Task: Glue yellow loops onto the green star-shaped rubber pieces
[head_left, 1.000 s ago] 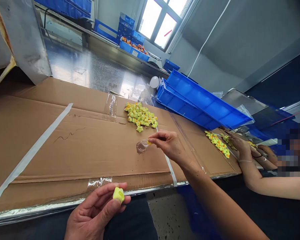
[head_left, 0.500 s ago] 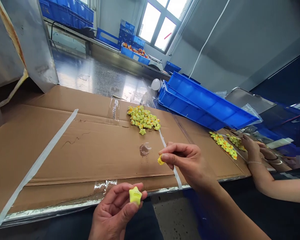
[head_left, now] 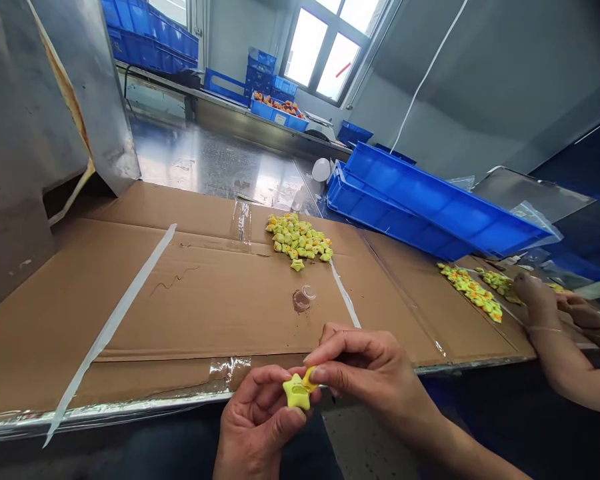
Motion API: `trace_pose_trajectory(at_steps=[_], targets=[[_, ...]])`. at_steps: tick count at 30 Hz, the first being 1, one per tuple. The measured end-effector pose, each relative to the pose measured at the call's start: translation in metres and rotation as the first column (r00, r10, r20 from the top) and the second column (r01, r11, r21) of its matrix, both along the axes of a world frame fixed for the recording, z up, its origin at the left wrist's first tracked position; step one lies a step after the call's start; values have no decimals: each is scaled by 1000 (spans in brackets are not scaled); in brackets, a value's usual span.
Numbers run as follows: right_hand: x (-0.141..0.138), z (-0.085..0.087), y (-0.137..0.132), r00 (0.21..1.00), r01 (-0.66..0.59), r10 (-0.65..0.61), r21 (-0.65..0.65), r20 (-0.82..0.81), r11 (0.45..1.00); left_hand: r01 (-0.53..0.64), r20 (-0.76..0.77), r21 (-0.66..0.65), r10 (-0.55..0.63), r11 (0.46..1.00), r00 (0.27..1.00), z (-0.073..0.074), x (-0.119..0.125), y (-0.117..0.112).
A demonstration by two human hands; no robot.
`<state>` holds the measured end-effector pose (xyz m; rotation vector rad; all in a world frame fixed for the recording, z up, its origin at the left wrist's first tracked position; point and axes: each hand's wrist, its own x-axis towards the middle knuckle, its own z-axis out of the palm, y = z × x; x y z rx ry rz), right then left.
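Note:
Between the thumb and fingers of my left hand [head_left: 260, 420] is a pale yellow star-shaped piece [head_left: 296, 392] with a slot in its face. My right hand [head_left: 365, 367] pinches a small, deeper yellow piece [head_left: 309, 379] against the star's right side; whether it sits in the slot I cannot tell. Both hands are over the table's front edge. Beyond them, on the cardboard, lies a pile of yellow-green stars [head_left: 300, 237] with orange bits, and one star [head_left: 297, 265] lies at its near side. A small clear round dish [head_left: 307, 293] is beside a dark wet-looking patch.
Long blue crates [head_left: 430, 200] stand at the back right. Cardboard [head_left: 220, 293] with white tape strips covers the table. More yellow stars [head_left: 473, 293] lie to the right, near a co-worker's hands [head_left: 535, 300]. A metal housing [head_left: 90, 87] rises at the left.
My right hand has brought the small yellow piece down and left to the star in my left hand. The whole view has shifted slightly, and the scene sits further right.

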<state>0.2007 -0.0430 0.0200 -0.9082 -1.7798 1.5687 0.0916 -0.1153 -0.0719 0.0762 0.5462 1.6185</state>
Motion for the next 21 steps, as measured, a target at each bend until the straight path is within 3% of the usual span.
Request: trace_pose_trajectory(at_steps=[15, 21], targets=[[-3, -8, -2, 1000, 1, 0, 32, -24, 999, -43, -27, -11, 42, 999, 999, 7, -1, -2], [-2, -10, -1, 999, 1, -5, 97, 36, 995, -39, -39, -7, 39, 999, 998, 6, -1, -2]])
